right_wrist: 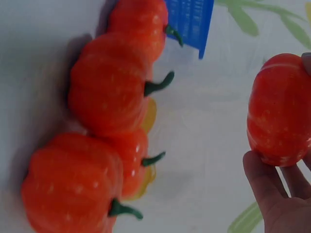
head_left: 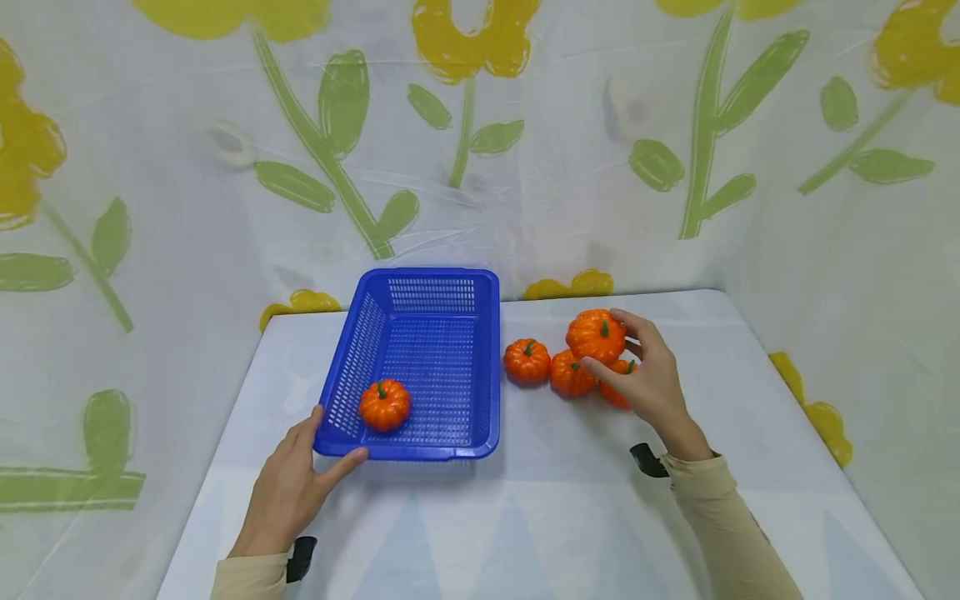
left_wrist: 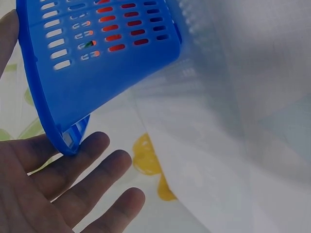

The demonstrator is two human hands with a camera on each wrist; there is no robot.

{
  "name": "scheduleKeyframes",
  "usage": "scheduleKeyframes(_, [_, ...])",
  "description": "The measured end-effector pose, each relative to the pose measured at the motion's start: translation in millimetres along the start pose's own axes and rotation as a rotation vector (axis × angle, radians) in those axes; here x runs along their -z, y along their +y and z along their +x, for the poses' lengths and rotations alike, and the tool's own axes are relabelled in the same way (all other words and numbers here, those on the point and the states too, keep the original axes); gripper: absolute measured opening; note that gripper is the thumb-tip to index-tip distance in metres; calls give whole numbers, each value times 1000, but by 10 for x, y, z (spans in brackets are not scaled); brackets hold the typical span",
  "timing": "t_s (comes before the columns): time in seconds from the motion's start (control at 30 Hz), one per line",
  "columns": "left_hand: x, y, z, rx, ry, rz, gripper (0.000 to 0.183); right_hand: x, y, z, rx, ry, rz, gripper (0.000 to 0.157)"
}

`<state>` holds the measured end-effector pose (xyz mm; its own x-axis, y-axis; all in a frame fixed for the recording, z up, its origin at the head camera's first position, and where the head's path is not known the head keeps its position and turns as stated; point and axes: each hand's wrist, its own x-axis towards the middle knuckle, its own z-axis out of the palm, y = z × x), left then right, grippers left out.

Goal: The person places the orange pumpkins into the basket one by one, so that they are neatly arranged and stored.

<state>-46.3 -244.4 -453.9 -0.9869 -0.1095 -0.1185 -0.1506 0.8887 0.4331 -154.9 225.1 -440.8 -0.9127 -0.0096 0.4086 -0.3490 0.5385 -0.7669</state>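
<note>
My right hand holds a small orange toy pumpkin with a green stem between thumb and fingers. In the right wrist view the held pumpkin is apart from several other pumpkins in a group on the table. From the head, the raised pumpkin partly overlaps that group. My left hand touches the near left corner of a blue plastic basket, thumb along the front rim and fingers at the left side. Its fingers look spread and nearly straight. One pumpkin sits inside the basket, near its front left.
The white table carries the basket left of centre and the loose pumpkins just right of it. A flower-printed curtain hangs behind and around the table.
</note>
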Motion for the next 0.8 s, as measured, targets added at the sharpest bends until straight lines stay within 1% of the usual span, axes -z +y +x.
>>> scheduleKeyframes(0.17, [0,20,7,-1,-5,2,117,-99,-82,41,28,-34,21,77])
scheduleKeyframes(0.27, [6,27,2,17,-20,5,120,-149,-121,58,28,-50,31,76])
scheduleKeyframes(0.4, [16,20,-12,36,-29,7,120,-220,-157,73,28,-62,84,76])
scheduleKeyframes(0.53, [20,8,-18,23,-22,-2,118,-304,-184,94,42,-81,121,77])
scheduleKeyframes(0.67, [13,5,-13,13,-16,-8,118,-397,-238,113,50,-124,129,76])
scheduleKeyframes(0.8, [-1,18,0,7,-20,-13,117,-498,-287,126,77,-172,124,77])
